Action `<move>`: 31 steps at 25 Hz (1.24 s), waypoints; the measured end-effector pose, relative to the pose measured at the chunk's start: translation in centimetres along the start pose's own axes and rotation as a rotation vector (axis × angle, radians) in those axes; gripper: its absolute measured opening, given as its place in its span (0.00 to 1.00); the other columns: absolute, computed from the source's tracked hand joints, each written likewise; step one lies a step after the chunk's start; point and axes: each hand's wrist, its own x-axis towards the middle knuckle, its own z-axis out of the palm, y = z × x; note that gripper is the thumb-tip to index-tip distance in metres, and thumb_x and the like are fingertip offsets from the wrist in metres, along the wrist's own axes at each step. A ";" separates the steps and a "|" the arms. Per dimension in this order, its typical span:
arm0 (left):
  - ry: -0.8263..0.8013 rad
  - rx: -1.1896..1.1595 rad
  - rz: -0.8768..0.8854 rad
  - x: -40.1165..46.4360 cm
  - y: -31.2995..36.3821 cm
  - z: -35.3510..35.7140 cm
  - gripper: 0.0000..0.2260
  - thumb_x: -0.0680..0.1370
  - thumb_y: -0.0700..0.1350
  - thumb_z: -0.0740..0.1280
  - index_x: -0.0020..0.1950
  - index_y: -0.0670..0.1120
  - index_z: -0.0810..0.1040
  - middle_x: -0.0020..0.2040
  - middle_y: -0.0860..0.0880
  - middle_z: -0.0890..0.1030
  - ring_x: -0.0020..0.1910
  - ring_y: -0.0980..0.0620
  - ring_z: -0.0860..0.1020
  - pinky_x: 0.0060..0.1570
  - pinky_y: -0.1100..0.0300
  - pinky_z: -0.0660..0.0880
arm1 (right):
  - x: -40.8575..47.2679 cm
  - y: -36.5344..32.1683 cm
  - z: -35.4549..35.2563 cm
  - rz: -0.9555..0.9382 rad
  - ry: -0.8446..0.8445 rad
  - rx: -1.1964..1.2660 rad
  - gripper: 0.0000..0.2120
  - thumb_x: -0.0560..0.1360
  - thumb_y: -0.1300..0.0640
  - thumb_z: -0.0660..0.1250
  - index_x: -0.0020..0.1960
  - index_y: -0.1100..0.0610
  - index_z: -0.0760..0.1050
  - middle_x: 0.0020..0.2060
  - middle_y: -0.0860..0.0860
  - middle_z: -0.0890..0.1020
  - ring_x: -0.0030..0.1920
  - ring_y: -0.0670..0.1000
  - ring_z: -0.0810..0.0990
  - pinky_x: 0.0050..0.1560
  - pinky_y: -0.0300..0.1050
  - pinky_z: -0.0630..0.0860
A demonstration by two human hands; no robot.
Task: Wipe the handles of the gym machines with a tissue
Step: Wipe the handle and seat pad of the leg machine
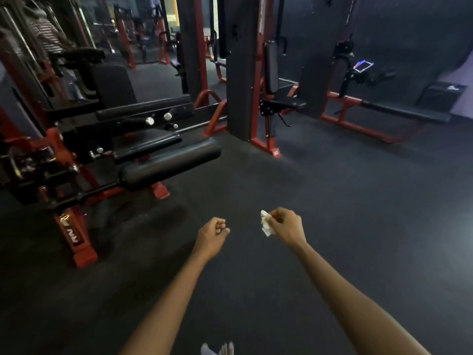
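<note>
From the head view, both bare forearms reach out over the dark rubber floor (pixel 345 201) in the lower middle of the frame. The right hand (pixel 285 225) pinches a small crumpled white tissue (pixel 265 222) between thumb and curled fingers, the tissue sticking out on its left side, held in the air just right of centre and well apart from any machine. The left hand (pixel 212 233) sits a little lower and to the left, fingers curled into a loose fist with nothing in it. At the left of the frame stands a red and black leg machine (pixel 76 155), its thick black roller pad (pixel 170 162) pointing toward the centre, a flat black seat pad (pixel 146 142) just above it, and chrome knobs (pixel 149 121) above that. A dark upright column (pixel 240 73) with red framing rises in the upper middle, and beside it to the right is a seated machine with a tall backrest (pixel 271 66). Further right a low black bench (pixel 407 114) on a red frame runs toward the right edge. In the upper left corner a person in a striped shirt (pixel 44 34) is blurred behind the equipment
</note>
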 end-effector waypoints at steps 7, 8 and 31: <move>0.039 -0.030 0.134 26.9 9.4 2.4 0.12 0.76 0.40 0.67 0.59 0.40 0.76 0.55 0.46 0.79 0.52 0.52 0.77 0.53 0.64 0.70 | 26.9 -3.8 -2.6 -0.107 0.097 -0.050 0.03 0.73 0.57 0.67 0.43 0.55 0.79 0.38 0.49 0.81 0.41 0.47 0.79 0.39 0.39 0.73; 0.035 -0.025 0.154 31.0 11.0 2.6 0.12 0.77 0.40 0.67 0.59 0.40 0.75 0.56 0.46 0.79 0.52 0.52 0.76 0.52 0.65 0.70 | 30.8 -5.0 -3.4 -0.131 0.099 -0.064 0.03 0.73 0.57 0.67 0.43 0.55 0.79 0.37 0.48 0.81 0.40 0.46 0.79 0.38 0.37 0.72; 0.463 0.001 -0.061 93.6 22.4 6.8 0.12 0.76 0.39 0.67 0.59 0.40 0.76 0.55 0.46 0.79 0.52 0.53 0.77 0.51 0.68 0.67 | 102.7 -15.2 0.8 -0.519 -0.315 -0.008 0.10 0.73 0.51 0.70 0.40 0.58 0.80 0.32 0.49 0.82 0.32 0.42 0.78 0.33 0.27 0.69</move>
